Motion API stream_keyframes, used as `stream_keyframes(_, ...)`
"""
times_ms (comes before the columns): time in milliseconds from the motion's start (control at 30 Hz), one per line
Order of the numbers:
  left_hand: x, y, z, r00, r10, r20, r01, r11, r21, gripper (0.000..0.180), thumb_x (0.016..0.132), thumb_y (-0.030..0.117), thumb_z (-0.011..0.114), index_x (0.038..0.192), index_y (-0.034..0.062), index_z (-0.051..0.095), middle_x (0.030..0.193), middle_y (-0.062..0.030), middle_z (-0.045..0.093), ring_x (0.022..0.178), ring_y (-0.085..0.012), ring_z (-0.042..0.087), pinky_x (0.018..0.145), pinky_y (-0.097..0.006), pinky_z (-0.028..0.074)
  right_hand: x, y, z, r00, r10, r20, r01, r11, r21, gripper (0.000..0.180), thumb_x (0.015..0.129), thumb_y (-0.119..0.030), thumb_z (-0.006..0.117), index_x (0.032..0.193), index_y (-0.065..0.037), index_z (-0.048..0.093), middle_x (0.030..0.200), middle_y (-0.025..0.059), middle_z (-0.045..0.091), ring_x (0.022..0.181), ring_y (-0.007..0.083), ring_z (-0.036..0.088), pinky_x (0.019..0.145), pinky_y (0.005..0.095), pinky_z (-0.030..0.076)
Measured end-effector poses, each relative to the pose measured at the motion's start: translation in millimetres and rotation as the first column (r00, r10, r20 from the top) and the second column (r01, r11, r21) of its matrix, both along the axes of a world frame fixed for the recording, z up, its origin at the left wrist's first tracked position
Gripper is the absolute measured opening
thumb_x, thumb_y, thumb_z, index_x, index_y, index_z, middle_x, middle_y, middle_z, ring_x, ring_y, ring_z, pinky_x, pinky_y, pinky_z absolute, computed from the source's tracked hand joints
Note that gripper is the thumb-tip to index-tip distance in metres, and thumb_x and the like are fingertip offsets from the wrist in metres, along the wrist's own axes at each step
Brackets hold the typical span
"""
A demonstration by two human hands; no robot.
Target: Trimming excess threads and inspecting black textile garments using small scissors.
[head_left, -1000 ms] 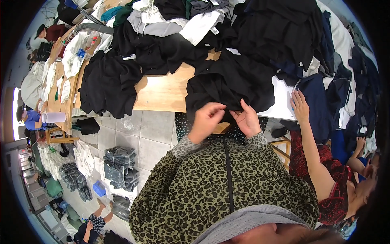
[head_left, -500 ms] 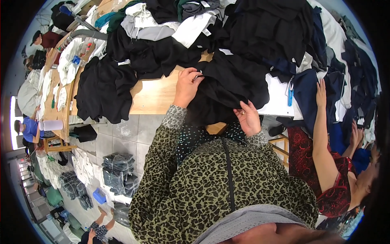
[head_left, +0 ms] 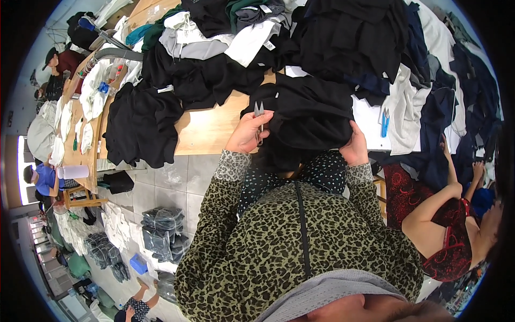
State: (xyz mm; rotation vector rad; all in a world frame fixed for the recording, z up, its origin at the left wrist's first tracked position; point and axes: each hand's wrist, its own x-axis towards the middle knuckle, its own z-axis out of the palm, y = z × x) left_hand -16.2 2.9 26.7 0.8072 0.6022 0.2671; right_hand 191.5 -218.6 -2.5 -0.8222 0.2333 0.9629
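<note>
A black garment [head_left: 311,112] lies bunched at the table's front edge, with part of it hanging toward my lap. At its left side, my left hand [head_left: 245,134] is closed around metal thread snips [head_left: 259,110], blades pointing away from me. That hand also rests against the cloth; whether its fingers pinch it is hard to see. My right hand [head_left: 355,147] grips the garment's right edge, thumb on top and the other fingers partly hidden.
Black garments [head_left: 142,121] lie to the left, and a tall black pile [head_left: 351,40] stands behind. Blue-handled snips [head_left: 384,123] rest on the white surface at right, beside a light grey garment [head_left: 405,110]. A co-worker in a red-and-black outfit [head_left: 450,241] sits close at my right.
My hands have spread apart, the right one moving rightward along the garment. The snips' blades now show in my left hand. The co-worker's navy garment has shifted nearer, exposing light grey cloth.
</note>
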Motion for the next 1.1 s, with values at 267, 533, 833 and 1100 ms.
stream_keyframes(267,2.1,-0.6,-3.5,0.996,0.037,-0.075,-0.031,0.996,0.08,0.014,0.083,0.02,0.069,0.09,0.0085,0.063,0.075,0.0064,0.055,0.059,-0.0036,0.045,0.047,-0.019,0.036,-17.2,5.9,11.9,0.991,0.133,0.025,-0.135,0.983,0.123,0.038,0.094,-0.028,0.048,0.124,-0.004,0.051,0.124,0.0076,0.056,0.113,0.0219,0.054,0.099,0.0373,0.04)
stream_keyframes(533,9.1,-1.2,6.2,0.977,0.139,-0.163,-0.125,0.988,0.092,0.017,0.081,0.025,0.071,0.089,0.0115,0.064,0.082,0.0073,0.057,0.064,-0.0023,0.048,0.048,-0.017,0.037,-16.1,11.4,9.5,0.989,0.133,0.069,-0.141,0.982,0.123,0.037,0.092,-0.024,0.053,0.122,-0.001,0.051,0.121,0.0074,0.057,0.111,0.0207,0.055,0.097,0.0351,0.042)
stream_keyframes(833,14.6,-46.2,46.8,0.989,0.061,0.135,-0.112,0.904,0.413,0.057,0.074,0.008,0.073,0.126,0.0057,0.051,0.076,0.0027,0.054,0.057,-0.0038,0.046,0.047,-0.018,0.038,-55.2,47.6,77.9,0.803,-0.063,0.593,-0.087,0.972,0.22,0.032,0.092,-0.012,0.053,0.119,0.005,0.052,0.114,0.0085,0.059,0.103,0.0146,0.056,0.092,0.0253,0.041)
stream_keyframes(1100,27.6,-49.7,60.6,0.902,0.266,0.34,-0.326,0.936,0.133,0.005,0.085,0.007,0.06,0.088,0.0086,0.057,0.075,0.0046,0.056,0.053,-0.0033,0.047,0.048,-0.019,0.036,-72.8,58.0,85.7,-0.303,0.223,0.927,0.067,0.975,-0.213,0.091,0.062,-0.023,0.08,0.136,0.001,0.033,0.141,0.0158,0.029,0.125,0.0316,0.036,0.102,0.0394,0.032)
